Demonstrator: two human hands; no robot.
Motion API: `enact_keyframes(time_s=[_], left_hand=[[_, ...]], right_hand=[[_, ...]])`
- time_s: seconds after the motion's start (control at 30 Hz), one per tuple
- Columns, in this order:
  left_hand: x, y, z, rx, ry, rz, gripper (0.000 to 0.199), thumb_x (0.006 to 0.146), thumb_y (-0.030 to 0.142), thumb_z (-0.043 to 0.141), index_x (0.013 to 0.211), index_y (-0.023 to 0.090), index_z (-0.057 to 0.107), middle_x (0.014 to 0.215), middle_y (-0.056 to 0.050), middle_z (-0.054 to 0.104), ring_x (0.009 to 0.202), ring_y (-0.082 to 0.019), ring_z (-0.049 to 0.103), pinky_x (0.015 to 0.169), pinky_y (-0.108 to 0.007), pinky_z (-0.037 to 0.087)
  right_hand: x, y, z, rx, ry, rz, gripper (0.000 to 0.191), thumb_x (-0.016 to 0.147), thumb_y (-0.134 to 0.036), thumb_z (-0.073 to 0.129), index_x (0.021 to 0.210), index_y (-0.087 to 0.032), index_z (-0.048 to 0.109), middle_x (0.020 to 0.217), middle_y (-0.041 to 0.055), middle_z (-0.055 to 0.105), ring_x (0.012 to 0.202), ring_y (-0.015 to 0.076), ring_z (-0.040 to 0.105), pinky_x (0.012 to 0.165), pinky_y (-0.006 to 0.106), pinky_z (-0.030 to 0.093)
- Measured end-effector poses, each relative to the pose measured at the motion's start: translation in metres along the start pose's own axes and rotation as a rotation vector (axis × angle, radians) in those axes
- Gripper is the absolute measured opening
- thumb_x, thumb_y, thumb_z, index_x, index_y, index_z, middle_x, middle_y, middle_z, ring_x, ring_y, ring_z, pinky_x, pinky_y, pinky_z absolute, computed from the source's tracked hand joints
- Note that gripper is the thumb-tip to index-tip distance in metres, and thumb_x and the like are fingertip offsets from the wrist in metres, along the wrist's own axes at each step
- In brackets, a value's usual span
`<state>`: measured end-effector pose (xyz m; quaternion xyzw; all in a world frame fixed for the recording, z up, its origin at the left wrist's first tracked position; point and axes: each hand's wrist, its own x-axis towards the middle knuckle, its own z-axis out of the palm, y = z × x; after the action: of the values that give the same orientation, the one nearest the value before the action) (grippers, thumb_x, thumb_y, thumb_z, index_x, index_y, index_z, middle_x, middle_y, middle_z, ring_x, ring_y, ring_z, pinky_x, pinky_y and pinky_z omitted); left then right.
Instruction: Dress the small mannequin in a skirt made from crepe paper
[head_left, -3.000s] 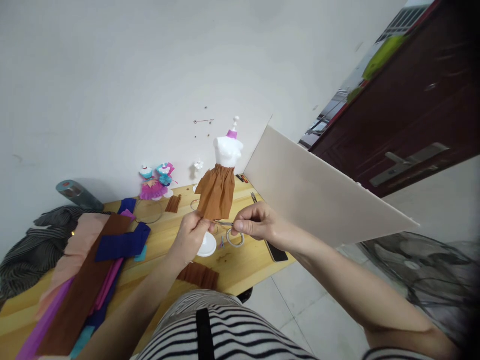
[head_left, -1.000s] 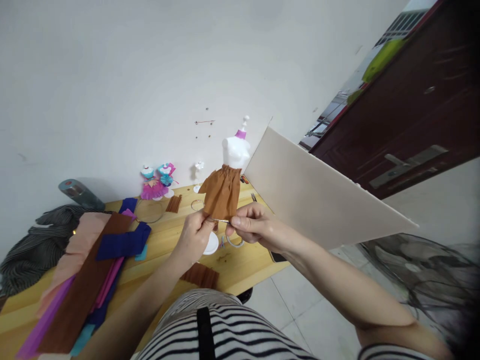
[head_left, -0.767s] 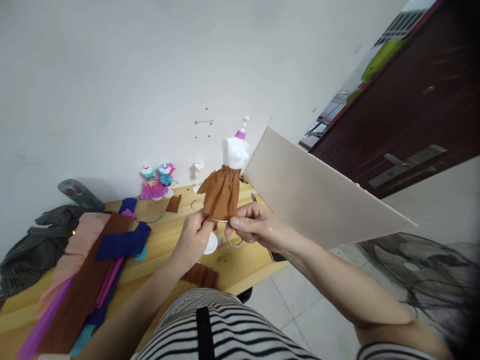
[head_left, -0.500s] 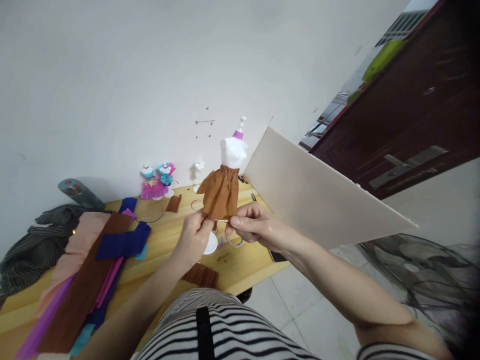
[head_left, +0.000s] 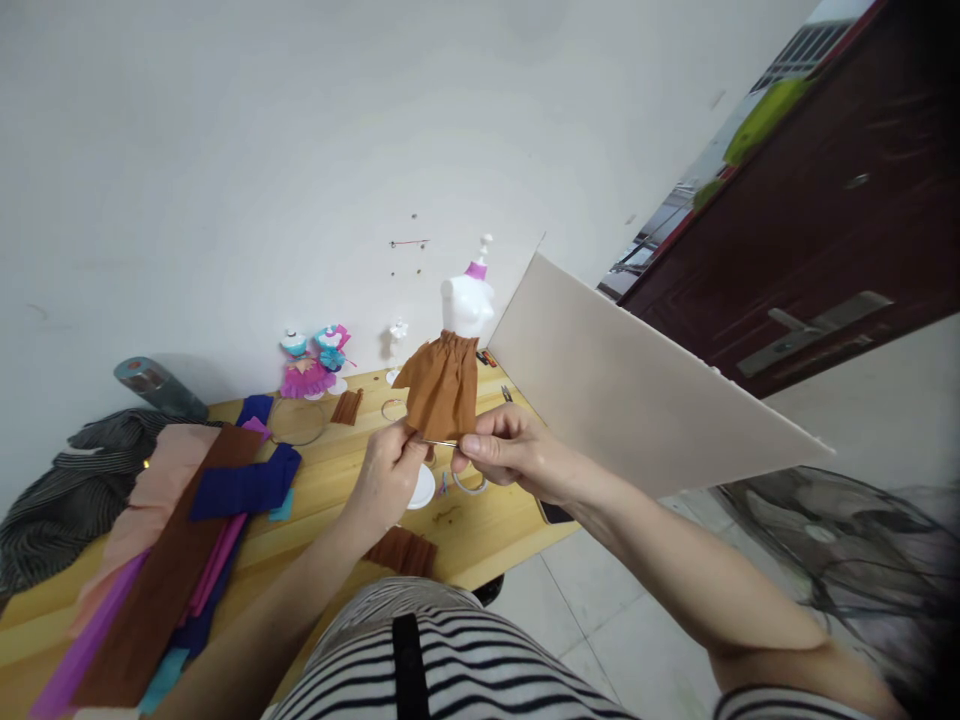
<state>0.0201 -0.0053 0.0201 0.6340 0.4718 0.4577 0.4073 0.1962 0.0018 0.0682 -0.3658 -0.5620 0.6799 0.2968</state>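
Left hand [head_left: 386, 478] pinches the brown skirt [head_left: 446, 390] by its hem, right hand [head_left: 517, 452] grips a thin metal tool [head_left: 441, 443] lying along that edge, below the slightly tilted dress form [head_left: 466, 305].

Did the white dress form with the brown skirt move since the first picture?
Yes, a little: the dress form is slightly further right in the picture, its top nearer the cream board than before.

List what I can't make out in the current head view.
Head view:
Thin metal tool: type unclear; right grip covers one end.
White base: partly behind left grip.
Phone: upper end covered by right forearm.
Fabric pile: cut off by bottom edge.
Fan: blurred near the dark right edge.
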Motion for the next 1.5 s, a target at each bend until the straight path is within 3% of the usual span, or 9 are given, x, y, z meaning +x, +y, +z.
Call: enact_keyframes(time_s=[0.33, 0.77, 1.13, 1.27, 1.4, 1.5], left_hand=[[0.000, 0.000, 0.000, 0.003, 0.025, -0.006, 0.024, 0.080, 0.028, 0.046, 0.059, 0.019, 0.052, 0.048, 0.005, 0.043, 0.044, -0.011, 0.038, 0.048, -0.025, 0.030], [-0.003, -0.008, 0.000, 0.076, 0.137, 0.024, 0.022, 0.081, 0.025, 0.044, 0.062, 0.019, 0.054, 0.058, 0.000, 0.058, 0.054, -0.015, 0.051, 0.054, -0.027, 0.035], [-0.004, -0.016, 0.000, -0.009, 0.152, 0.002, 0.024, 0.084, 0.028, 0.050, 0.063, 0.019, 0.054, 0.058, 0.002, 0.056, 0.055, -0.013, 0.051, 0.054, -0.026, 0.035], [-0.002, -0.019, 0.000, -0.194, 0.146, -0.084, 0.025, 0.081, 0.035, 0.056, 0.067, 0.016, 0.061, 0.059, 0.001, 0.054, 0.052, -0.010, 0.044, 0.049, -0.024, 0.029], [0.003, -0.018, -0.007, -0.621, -0.041, -0.315, 0.036, 0.075, 0.048, 0.062, 0.080, 0.013, 0.066, 0.056, 0.003, 0.047, 0.044, -0.006, 0.028, 0.042, -0.022, 0.016], [0.006, -0.022, -0.017, -0.788, -0.138, -0.357, 0.037, 0.071, 0.048, 0.066, 0.078, 0.012, 0.067, 0.052, 0.004, 0.041, 0.044, -0.006, 0.028, 0.041, -0.021, 0.017]], right_hand=[[0.000, 0.002, -0.002, -0.009, -0.010, -0.004, 0.040, 0.074, -0.050, 0.071, 0.068, -0.011, 0.070, 0.036, -0.0102, 0.034, 0.035, 0.0032, 0.022, 0.037, 0.021, 0.014], [0.000, 0.003, 0.000, -0.020, 0.017, 0.038, 0.042, 0.072, -0.053, 0.070, 0.066, -0.012, 0.067, 0.035, -0.0109, 0.034, 0.034, 0.0033, 0.020, 0.036, 0.022, 0.011], [0.001, 0.006, 0.000, -0.085, 0.019, 0.030, 0.043, 0.073, -0.053, 0.070, 0.063, -0.012, 0.067, 0.036, -0.0109, 0.031, 0.036, 0.0031, 0.020, 0.037, 0.022, 0.012], [-0.001, 0.010, -0.003, -0.076, -0.027, 0.012, 0.043, 0.074, -0.054, 0.070, 0.066, -0.011, 0.068, 0.040, -0.0087, 0.037, 0.039, 0.0036, 0.022, 0.039, 0.023, 0.014], [-0.003, 0.024, -0.010, 0.052, -0.115, 0.022, 0.041, 0.076, -0.050, 0.070, 0.069, -0.009, 0.068, 0.042, -0.0091, 0.034, 0.041, 0.0042, 0.022, 0.043, 0.024, 0.015], [0.001, 0.046, -0.015, 0.193, -0.153, 0.052, 0.037, 0.078, -0.045, 0.070, 0.071, -0.009, 0.068, 0.044, -0.0097, 0.030, 0.042, 0.0035, 0.018, 0.043, 0.023, 0.011]])
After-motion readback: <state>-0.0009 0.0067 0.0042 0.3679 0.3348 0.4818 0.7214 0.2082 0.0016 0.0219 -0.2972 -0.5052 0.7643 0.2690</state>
